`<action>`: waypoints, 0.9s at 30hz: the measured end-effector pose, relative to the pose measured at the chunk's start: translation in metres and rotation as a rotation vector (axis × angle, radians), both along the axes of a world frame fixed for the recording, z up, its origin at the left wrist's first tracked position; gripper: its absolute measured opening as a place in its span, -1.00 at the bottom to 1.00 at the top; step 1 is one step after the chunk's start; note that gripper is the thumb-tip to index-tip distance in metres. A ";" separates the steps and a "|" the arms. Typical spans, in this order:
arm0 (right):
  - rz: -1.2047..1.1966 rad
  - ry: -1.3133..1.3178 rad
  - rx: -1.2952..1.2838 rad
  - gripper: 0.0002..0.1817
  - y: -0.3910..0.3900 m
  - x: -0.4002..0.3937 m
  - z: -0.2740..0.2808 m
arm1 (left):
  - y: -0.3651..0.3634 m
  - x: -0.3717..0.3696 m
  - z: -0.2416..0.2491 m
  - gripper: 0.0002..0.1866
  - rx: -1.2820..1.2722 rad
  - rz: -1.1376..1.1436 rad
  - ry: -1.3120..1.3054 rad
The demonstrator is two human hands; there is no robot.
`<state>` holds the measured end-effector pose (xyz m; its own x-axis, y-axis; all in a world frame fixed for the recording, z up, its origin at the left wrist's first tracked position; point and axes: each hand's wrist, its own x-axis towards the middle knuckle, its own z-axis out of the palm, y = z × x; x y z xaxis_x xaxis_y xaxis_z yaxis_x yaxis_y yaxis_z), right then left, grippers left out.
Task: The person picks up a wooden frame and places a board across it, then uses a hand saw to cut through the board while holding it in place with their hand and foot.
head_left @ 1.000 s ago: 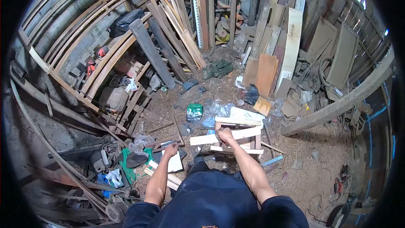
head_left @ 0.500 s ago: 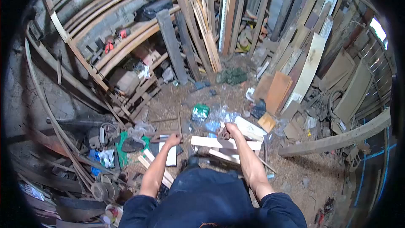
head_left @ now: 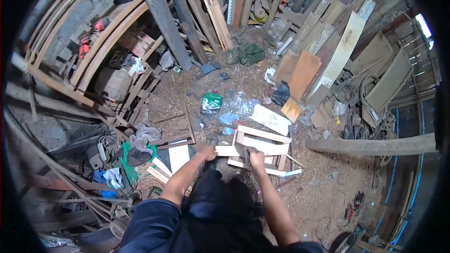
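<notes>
My left hand point(head_left: 207, 153) is closed on the left end of a pale wooden board point(head_left: 227, 151). The board lies across a small wooden frame point(head_left: 265, 135) made of pale slats and brown crosspieces. Over the middle of the board, my right hand point(head_left: 256, 158) is closed on a small brown folded sheet point(head_left: 244, 152), perhaps sandpaper. The sheet is at the board's surface, partly covered by my fingers. Left of my hands lie a white panel point(head_left: 179, 158) and a dark wooden frame point(head_left: 176, 141).
A green packet point(head_left: 211, 103), clear plastic point(head_left: 241, 104) and a white sheet point(head_left: 270, 119) lie on the sawdust-strewn floor. Planks point(head_left: 344, 51) lean at the back right. A thick curved beam point(head_left: 375, 145) juts in from the right. Shelving point(head_left: 110, 37) stands at the left.
My left hand has moved right, from beside the dark frame to the board's left end. My right hand with the brown sheet has come nearer my body. The view has shifted.
</notes>
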<state>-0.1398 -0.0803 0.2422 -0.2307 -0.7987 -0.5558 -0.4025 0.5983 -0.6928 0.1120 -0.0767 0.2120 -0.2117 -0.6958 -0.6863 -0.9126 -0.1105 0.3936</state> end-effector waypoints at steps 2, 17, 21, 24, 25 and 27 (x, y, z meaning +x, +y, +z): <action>0.033 -0.052 -0.237 -0.63 0.010 0.017 0.049 | -0.001 -0.009 -0.064 -0.45 0.026 -0.042 0.054; -0.213 -0.131 0.208 -0.77 0.181 0.043 -0.005 | -0.039 -0.083 -0.202 -0.49 -0.320 0.271 -0.048; -0.220 -0.054 0.087 -0.76 0.178 0.064 -0.013 | -0.033 -0.096 -0.208 -0.48 -0.374 0.436 -0.127; -0.277 -0.109 0.122 -0.77 0.188 0.060 -0.022 | -0.029 -0.100 -0.204 -0.49 -0.378 0.501 -0.127; -0.274 -0.100 0.107 -0.78 0.196 0.058 -0.028 | -0.027 -0.100 -0.206 -0.48 -0.398 0.491 -0.129; -0.346 -0.168 0.109 -0.78 0.201 0.061 -0.030 | -0.025 -0.097 -0.210 -0.47 -0.414 0.464 -0.138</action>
